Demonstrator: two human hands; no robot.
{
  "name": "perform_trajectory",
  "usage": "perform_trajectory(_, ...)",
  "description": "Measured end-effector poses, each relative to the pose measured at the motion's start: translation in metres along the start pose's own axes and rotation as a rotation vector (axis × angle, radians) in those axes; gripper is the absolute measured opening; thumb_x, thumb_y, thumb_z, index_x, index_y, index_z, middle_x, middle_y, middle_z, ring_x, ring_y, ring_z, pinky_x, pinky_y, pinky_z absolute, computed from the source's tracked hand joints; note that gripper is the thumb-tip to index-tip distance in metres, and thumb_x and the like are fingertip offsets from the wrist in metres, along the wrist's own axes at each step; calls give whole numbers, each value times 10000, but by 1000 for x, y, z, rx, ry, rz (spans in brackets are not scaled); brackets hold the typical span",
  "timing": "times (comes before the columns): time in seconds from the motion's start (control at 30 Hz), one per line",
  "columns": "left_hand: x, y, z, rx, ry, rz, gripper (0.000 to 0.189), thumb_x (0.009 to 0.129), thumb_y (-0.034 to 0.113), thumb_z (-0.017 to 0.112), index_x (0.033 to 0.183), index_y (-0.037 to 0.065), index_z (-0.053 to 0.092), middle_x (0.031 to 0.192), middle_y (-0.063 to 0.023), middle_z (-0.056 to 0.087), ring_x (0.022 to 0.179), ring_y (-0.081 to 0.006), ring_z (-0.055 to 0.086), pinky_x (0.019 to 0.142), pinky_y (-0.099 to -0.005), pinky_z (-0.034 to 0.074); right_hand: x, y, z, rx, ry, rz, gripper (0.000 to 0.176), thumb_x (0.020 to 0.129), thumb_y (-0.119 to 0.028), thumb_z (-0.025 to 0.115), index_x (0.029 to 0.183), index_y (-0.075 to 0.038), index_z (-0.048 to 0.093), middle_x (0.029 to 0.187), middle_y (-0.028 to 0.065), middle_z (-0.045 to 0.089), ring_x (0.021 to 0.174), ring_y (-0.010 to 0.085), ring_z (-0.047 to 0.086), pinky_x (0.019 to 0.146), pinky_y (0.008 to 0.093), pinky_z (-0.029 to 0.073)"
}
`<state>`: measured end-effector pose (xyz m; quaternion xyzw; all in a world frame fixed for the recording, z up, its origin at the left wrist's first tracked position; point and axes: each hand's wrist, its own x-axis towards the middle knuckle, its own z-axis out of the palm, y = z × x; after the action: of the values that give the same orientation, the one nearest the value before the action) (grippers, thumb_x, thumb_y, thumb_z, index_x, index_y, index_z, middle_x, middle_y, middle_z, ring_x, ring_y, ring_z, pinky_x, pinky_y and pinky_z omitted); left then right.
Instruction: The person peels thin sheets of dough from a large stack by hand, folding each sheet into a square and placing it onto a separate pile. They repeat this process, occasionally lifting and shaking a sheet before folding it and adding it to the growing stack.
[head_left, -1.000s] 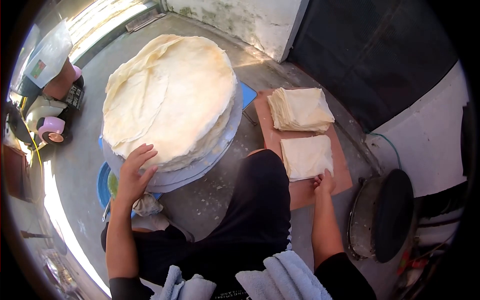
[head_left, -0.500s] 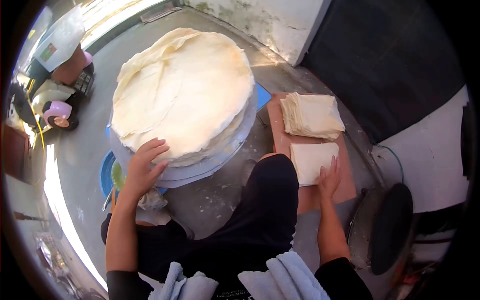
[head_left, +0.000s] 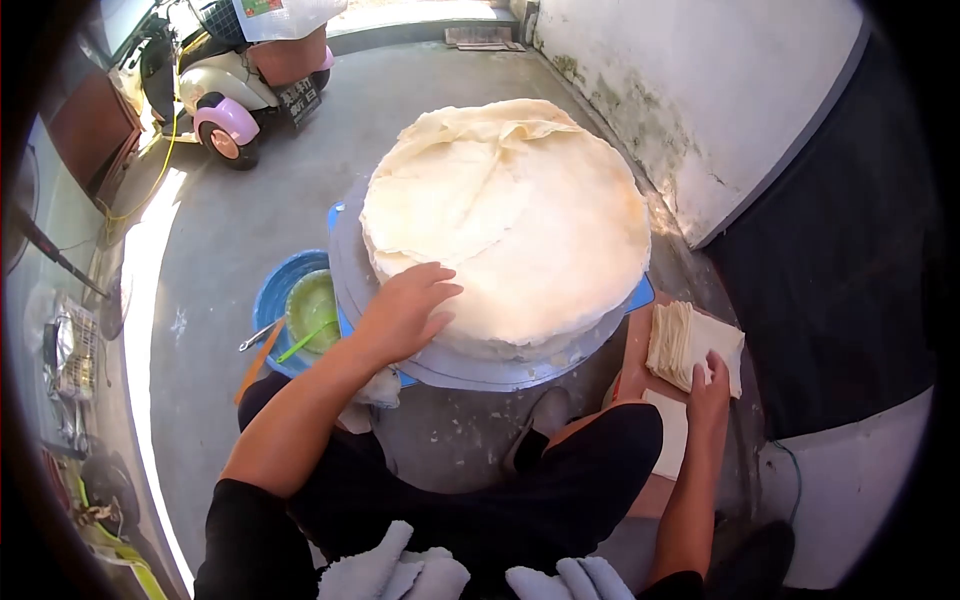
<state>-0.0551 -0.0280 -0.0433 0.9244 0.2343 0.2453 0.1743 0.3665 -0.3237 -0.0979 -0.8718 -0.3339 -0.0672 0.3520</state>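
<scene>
A tall stack of thin, pale round dough sheets lies on a grey round board in front of me, its top sheet wrinkled toward the far left. My left hand rests at the near left edge of the stack, fingers spread and holding nothing. On my right, my right hand is at the near edge of a pile of folded dough sheets, its fingers apart. A smaller folded pile lies closer to me, partly hidden by my knee. Both piles sit on a reddish-brown board.
Left of the stack, a blue basin holds a green bowl with a green-handled utensil. A scooter stands at the far left on the grey floor. A white wall and dark panel border the right.
My right hand has moved from the nearer folded pile to the farther one. My left hand stays by the round stack's edge. The view has turned, shifting everything rightward and down.
</scene>
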Motion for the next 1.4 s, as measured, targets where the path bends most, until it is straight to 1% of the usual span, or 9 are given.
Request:
perform_trajectory(0.23,39,-47,7,263,187,-8,337,765,130,744,1081,34,679,1175,-157,651,1139,-327,590,962,-426,473,101,-211,91,366,-417,-353,292,878,-149,674,1125,7,673,988,111,715,844,212,690,768,318,542)
perform_trajectory(0.5,40,-68,11,377,29,1,76,776,136,668,781,69,634,850,-74,637,883,-261,637,792,-375,519,177,-299,239,93,-587,-81,337,815,-224,705,1041,25,688,906,143,712,774,236,686,727,357,537)
perform_trajectory(0.67,43,-66,0,329,22,-49,58,820,107,601,791,61,623,835,-98,629,858,-265,635,756,-375,527,211,-315,281,-157,-577,-332,287,776,-193,708,996,-21,641,853,127,691,688,244,666,647,356,550)
perform_trajectory(0.73,44,-66,-5,209,98,-135,65,844,102,593,804,52,603,808,-104,621,835,-287,637,740,-401,528,216,-350,271,540,-840,145,255,821,-150,646,1043,-25,645,1001,153,704,751,258,678,744,363,568)
perform_trajectory(0.8,46,-72,-14,85,194,-213,91,896,119,583,876,32,602,811,-122,630,800,-297,642,722,-397,529,252,-362,299,1036,-947,194,294,878,-128,592,1143,-7,627,1101,153,689,839,256,685,814,357,571)
perform_trajectory(0.87,49,-78,-39,-268,538,-647,137,943,158,584,945,23,608,846,-107,659,769,-241,648,695,-359,526,201,-430,237,1399,-962,116,278,888,-101,590,1122,43,630,1012,117,694,834,197,678,735,300,549)
perform_trajectory(0.97,40,-128,-35,-860,736,-943,162,958,178,582,988,22,615,874,-79,675,771,-164,635,683,-304,511,190,-435,253,1057,-849,-76,318,894,-122,618,1163,47,616,990,104,696,839,166,676,739,284,544)
perform_trajectory(1.13,37,-127,-37,-885,602,-941,118,947,126,582,985,22,621,898,-55,680,793,-116,627,689,-267,512,131,-425,261,671,-891,-243,123,875,-92,599,901,14,657,735,77,657,529,122,572,484,270,459)
perform_trajectory(1.4,45,-121,-40,-927,645,-916,184,934,23,528,1098,4,608,968,-61,670,822,-121,638,716,-264,528,52,-462,259,399,-1191,-421,174,873,-171,661,811,-14,622,664,59,638,517,131,583,462,287,453)
